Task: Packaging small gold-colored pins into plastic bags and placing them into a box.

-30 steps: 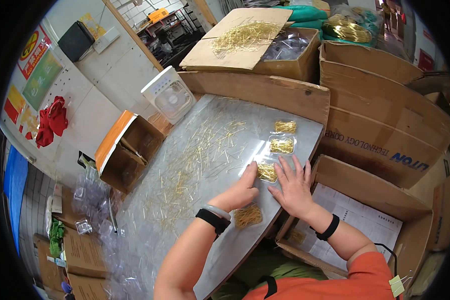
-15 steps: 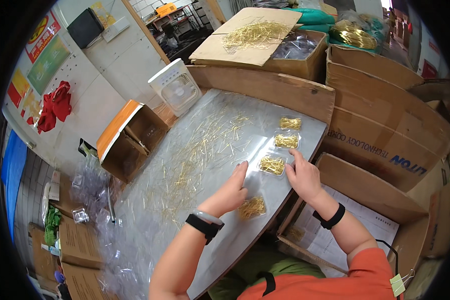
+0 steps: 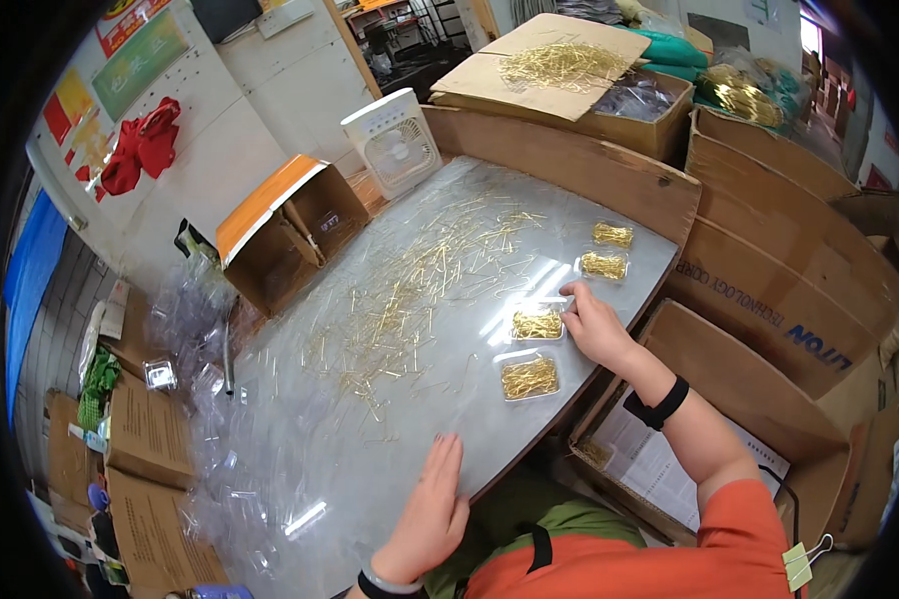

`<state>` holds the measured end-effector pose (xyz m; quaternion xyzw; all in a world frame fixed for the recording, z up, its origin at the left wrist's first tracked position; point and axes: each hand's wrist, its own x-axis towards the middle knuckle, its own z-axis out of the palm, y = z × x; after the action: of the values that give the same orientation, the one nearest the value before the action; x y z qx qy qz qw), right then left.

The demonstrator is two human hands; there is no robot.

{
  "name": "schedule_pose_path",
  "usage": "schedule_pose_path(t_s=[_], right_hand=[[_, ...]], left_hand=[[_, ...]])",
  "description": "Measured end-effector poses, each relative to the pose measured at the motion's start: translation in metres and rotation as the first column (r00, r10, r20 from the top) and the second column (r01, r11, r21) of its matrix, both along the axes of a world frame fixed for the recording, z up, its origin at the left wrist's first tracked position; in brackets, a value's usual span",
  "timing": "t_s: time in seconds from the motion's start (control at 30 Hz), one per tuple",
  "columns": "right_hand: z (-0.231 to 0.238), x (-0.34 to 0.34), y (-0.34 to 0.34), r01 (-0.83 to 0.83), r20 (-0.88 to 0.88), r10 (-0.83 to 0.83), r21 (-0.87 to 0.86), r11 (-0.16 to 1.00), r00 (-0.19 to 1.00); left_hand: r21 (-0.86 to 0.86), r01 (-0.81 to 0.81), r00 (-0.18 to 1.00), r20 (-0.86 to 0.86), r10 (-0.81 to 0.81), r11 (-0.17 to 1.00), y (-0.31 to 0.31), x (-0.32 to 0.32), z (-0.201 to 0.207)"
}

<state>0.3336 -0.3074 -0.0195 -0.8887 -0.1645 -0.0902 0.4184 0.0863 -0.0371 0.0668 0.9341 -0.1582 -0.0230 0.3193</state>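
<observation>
Several small clear plastic trays of gold-coloured wire hooks stand in a row along the right of the grey tabletop. My right hand is beside the third tray from the far end, thumb at its right edge and index finger stretched out apart. Nearer to me lies another filled tray, touched by neither hand. Farther off are the second tray and the farthest tray. My left hand hovers or rests near the table's front edge, its fingers straight and empty; contact with the surface cannot be made out.
Loose hooks spread over the table's middle. Clear plastic trays pile up at the left. A white fan and an open carton stand at the far left edge. A wooden board borders the back; an open box sits right.
My left hand has drawn back toward me from the row, uncovering the nearest tray. The third tray has shifted left, away from the second. The whole view has swung slightly.
</observation>
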Motion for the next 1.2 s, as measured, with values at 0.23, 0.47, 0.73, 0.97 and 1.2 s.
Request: schedule_pose_path(t_s=[0.23,0.47,0.73,0.97,1.2], right_hand=[[0.028,-0.007,0.008,-0.028,-0.436,0.075,0.115,0.993,0.897],[0.034,0.003,0.009,-0.042,-0.739,0.12,0.123,0.991,0.663],[0.05,-0.006,0.012,-0.057,-0.79,0.106,0.089,0.994,0.604],[0.045,-0.011,0.005,-0.05,-0.828,0.211,0.217,0.975,0.52],[0.036,-0.037,-0.039,0.092,-0.795,0.263,0.369,0.925,0.547]], left_hand=[[-0.013,-0.333,0.939,0.084,0.333,0.943,0.037,-0.076,-0.037],[-0.054,-0.479,0.841,0.257,0.476,0.876,0.055,-0.103,-0.079],[-0.104,-0.538,0.773,0.334,0.539,0.837,0.051,-0.096,-0.081],[-0.116,-0.56,0.76,0.322,0.564,0.821,0.049,-0.096,-0.08],[-0.106,-0.577,0.75,0.324,0.576,0.81,0.045,-0.096,-0.081]])
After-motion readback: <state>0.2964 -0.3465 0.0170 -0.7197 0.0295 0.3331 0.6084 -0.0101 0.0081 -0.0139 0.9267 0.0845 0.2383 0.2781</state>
